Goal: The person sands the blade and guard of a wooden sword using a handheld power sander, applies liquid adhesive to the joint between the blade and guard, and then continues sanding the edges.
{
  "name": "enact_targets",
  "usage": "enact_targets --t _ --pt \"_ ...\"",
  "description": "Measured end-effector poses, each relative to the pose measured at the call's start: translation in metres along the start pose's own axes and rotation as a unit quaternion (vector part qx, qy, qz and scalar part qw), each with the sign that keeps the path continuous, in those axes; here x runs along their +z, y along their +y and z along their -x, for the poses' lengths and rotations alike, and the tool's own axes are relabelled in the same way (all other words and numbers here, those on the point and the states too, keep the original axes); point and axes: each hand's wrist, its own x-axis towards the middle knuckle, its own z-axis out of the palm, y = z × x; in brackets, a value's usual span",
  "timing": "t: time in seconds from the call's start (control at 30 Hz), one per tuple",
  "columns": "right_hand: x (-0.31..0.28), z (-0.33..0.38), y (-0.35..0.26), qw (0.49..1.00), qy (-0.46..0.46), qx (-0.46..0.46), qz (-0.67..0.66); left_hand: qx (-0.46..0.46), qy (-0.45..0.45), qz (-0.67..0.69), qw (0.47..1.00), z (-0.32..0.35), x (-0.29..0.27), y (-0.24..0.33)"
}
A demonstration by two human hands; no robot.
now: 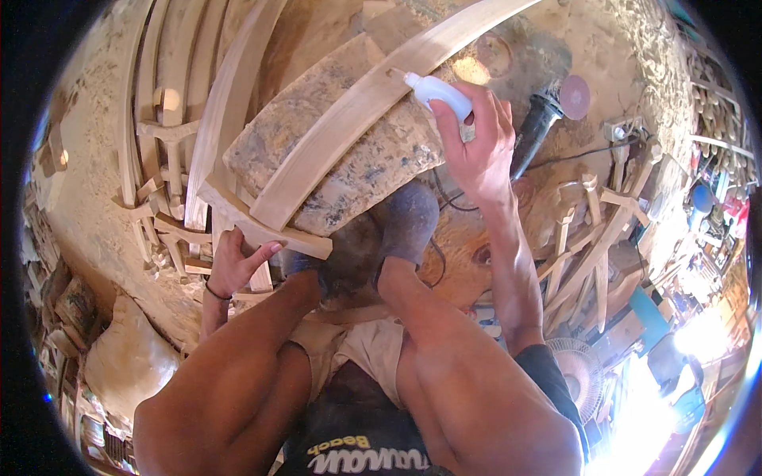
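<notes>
A person sits low over a dusty workshop floor, seen from above, bare knees filling the lower part of the view. The right hand (476, 147) is clenched around a small white squeeze bottle (438, 91), held tilted with its nozzle touching the top face of a long curved wooden strip (373, 99). That strip runs diagonally, from just beyond the right hand down toward the left hand, and lies across a mottled stone slab (357, 163) that sits between the two hands.

The left hand (234, 262) grips the near end of a short wooden crosspiece (262, 226), fingers wrapped over its edge and thumb stretched along it. The crosspiece meets the lower end of the curved strip right above this hand. A dark band circles the left wrist.

A foot in a dusty grey shoe (406, 222) rests against the near edge of the slab, just below the right hand.

To the right of the right hand lies a black power sander (548, 115) with a round reddish disc, its cable trailing over the floor. Beyond the left hand, more curved wooden pieces (171, 111) are stacked side by side. Further right of the right forearm stand several jointed wooden frame parts (591, 238).
</notes>
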Motion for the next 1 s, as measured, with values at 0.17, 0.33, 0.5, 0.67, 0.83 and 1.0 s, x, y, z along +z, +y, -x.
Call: enact_targets --t 0.17,0.33,0.5,0.67,0.83,1.0 --pt "0.000 -0.003 -0.002 1.000 -0.006 -0.008 -0.011 -0.043 -0.019 0.045 0.998 -0.001 0.001 -0.012" --pt "0.002 -0.006 -0.001 1.000 0.010 0.002 -0.003 -0.047 -0.004 -0.041 0.998 0.004 0.003 -0.035" --pt "-0.003 0.000 0.000 1.000 0.011 0.015 0.003 -0.042 0.005 0.010 0.999 -0.001 0.002 -0.015" --pt "-0.004 0.006 0.001 1.000 0.004 -0.020 -0.012 -0.082 -0.016 -0.017 0.996 0.000 0.000 -0.023" --pt "-0.006 0.010 0.004 0.999 0.015 -0.030 -0.013 -0.056 -0.001 0.007 0.998 -0.001 0.004 -0.032" --pt "-0.010 0.014 0.004 1.000 0.018 -0.012 -0.001 -0.047 0.008 -0.001 0.999 -0.001 0.003 -0.026"
